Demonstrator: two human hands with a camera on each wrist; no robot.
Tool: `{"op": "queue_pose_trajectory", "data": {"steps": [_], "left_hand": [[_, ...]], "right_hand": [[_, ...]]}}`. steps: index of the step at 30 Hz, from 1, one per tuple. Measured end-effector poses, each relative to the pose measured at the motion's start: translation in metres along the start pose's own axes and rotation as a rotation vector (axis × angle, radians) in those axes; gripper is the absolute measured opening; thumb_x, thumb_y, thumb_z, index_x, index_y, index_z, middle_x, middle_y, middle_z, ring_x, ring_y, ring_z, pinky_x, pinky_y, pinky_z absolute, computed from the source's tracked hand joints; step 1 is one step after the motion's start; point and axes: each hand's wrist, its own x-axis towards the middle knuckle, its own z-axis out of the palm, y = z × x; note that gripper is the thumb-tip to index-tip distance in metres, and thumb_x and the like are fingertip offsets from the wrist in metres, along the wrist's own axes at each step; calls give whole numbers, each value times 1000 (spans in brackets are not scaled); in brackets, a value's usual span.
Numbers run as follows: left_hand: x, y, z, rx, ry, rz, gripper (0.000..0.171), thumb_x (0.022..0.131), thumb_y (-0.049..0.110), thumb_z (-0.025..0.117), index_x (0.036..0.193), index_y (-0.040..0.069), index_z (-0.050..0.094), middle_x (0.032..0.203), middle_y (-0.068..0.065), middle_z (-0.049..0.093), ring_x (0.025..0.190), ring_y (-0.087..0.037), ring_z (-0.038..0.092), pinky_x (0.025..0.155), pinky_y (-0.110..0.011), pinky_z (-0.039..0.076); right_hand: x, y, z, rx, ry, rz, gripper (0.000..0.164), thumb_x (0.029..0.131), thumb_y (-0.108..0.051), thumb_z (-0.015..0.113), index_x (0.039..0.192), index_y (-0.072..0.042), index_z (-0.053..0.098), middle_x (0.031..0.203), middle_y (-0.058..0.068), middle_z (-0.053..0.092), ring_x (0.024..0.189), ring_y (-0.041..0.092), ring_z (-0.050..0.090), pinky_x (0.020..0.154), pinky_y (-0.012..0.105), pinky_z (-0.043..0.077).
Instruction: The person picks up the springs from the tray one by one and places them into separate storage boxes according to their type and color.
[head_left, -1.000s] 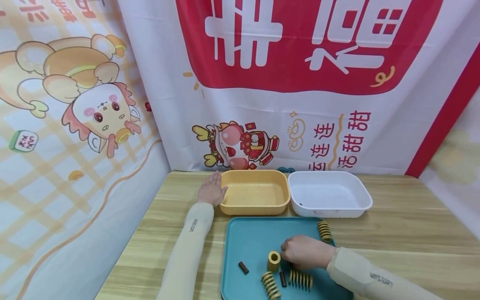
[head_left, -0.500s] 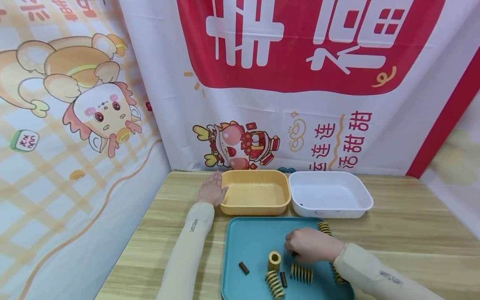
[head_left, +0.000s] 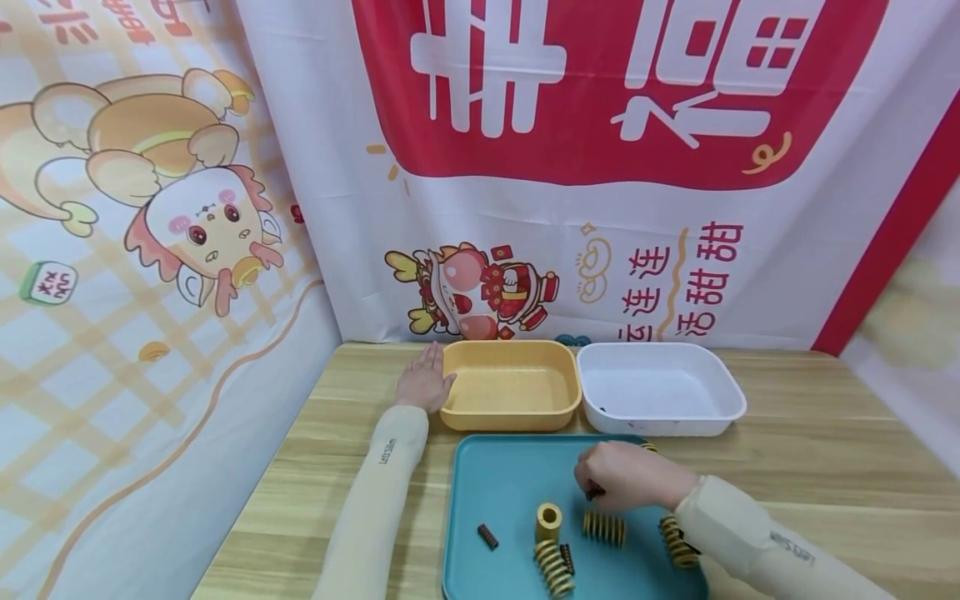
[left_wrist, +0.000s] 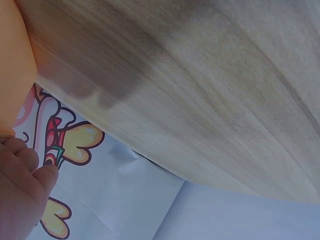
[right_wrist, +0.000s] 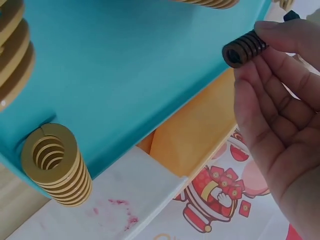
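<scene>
My right hand is over the teal tray, pinching a small dark coil spring between thumb and fingers, as the right wrist view shows. Below it on the tray lies a gold spring. Nearby are an upright gold tube-like piece, a second gold spring and two more small dark springs, one to the left and one partly covered. My left hand rests with straight fingers against the left side of the yellow bin.
Beside the yellow bin stands a white bin with a dark speck inside. Another gold spring lies at the tray's right edge, next to my sleeve. In the far right corner a gold spring is partly hidden by my hand in the head view.
My right hand has moved away from me and slightly right with the dark spring. The gold spring below it has shifted farther back, and another has slid right. The left hand stays put.
</scene>
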Motion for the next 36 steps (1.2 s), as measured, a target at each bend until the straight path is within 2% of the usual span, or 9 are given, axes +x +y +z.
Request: {"op": "queue_pose_trajectory", "data": {"steps": [8, 19, 23, 25, 31, 36], "left_hand": [[1, 0, 1, 4, 2, -4, 65, 102, 37, 33, 148, -5, 15, 155, -17, 15, 142, -31, 16, 114, -46, 17], [2, 1, 2, 3, -15, -9, 65, 102, 37, 33, 148, -5, 14, 155, -17, 13, 142, -30, 13, 114, -46, 17], [1, 1, 0, 4, -14, -10, 65, 102, 37, 33, 148, -4, 14, 155, -17, 14, 142, -30, 13, 114, -46, 16], [0, 2, -1, -2, -15, -9, 65, 102, 37, 33, 148, -4, 14, 155, -17, 14, 142, -30, 13, 114, -45, 16], [-1, 2, -1, -3, -27, -11, 65, 102, 38, 33, 148, -5, 14, 155, -17, 13, 142, -31, 14, 114, -45, 17], [0, 2, -2, -11, -7, 0, 65, 102, 37, 34, 148, -6, 16, 154, -18, 14, 142, -32, 16, 114, -47, 17]], "right_hand": [[-1, 1, -5, 66, -34, 48, 15, 74, -5, 72, 71, -17, 64, 65, -14, 50, 58, -1, 45, 51, 15, 42], [-4, 9, -7, 205, -31, 20, 10, 76, -4, 71, 78, -14, 69, 70, -16, 56, 60, -4, 49, 54, 15, 46], [-6, 15, -8, 324, -19, 34, 10, 77, -6, 71, 80, -16, 69, 72, -17, 59, 62, -3, 53, 56, 17, 50], [-8, 19, -9, 429, -23, 52, 9, 79, -7, 71, 81, -16, 70, 73, -15, 62, 63, -1, 56, 57, 20, 51], [-12, 35, -7, 749, -24, 65, 5, 84, -9, 68, 89, -9, 71, 80, -1, 69, 69, 8, 62, 61, 26, 55], [-17, 43, -10, 873, -2, 106, 8, 86, -8, 66, 92, -5, 70, 83, 8, 70, 72, 13, 63, 66, 28, 55]]}}
